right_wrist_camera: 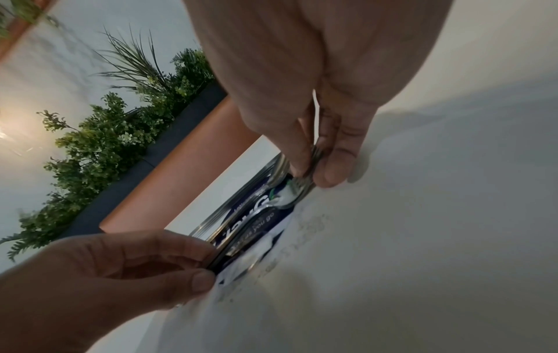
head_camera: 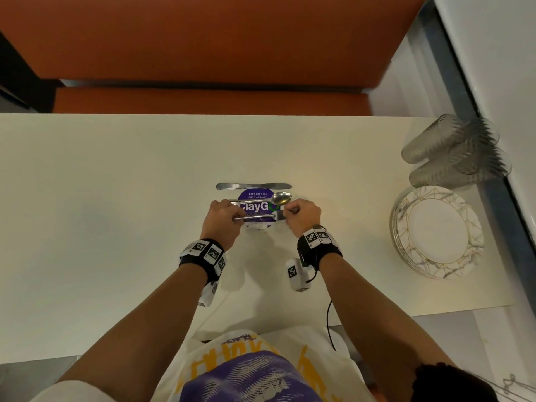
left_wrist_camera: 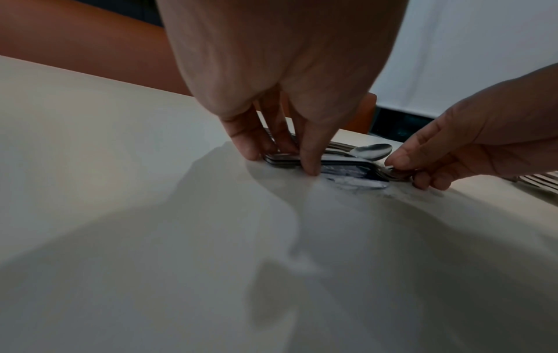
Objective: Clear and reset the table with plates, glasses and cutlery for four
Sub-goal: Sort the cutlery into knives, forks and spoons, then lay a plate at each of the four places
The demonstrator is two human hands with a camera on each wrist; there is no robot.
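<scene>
A bundle of forks (head_camera: 255, 217) lies across a purple round sticker (head_camera: 256, 195) in the middle of the white table (head_camera: 116, 198). My left hand (head_camera: 235, 216) pinches the handle ends (left_wrist_camera: 281, 158) between thumb and fingers. My right hand (head_camera: 290, 211) pinches the tine ends (right_wrist_camera: 297, 188). A spoon (head_camera: 280, 198) lies just beyond the forks, its bowl to the right. Farther back a knife (head_camera: 252, 186) lies flat. In the right wrist view my right hand (right_wrist_camera: 314, 176) meets the forks at the table surface, and my left hand (right_wrist_camera: 120, 267) shows at the lower left.
A stack of white plates with gold lines (head_camera: 438, 232) sits at the table's right end. Several ribbed glasses (head_camera: 455, 150) lie on their sides behind it. An orange bench (head_camera: 203, 53) runs along the far side; a white wall (head_camera: 493, 68) borders the right.
</scene>
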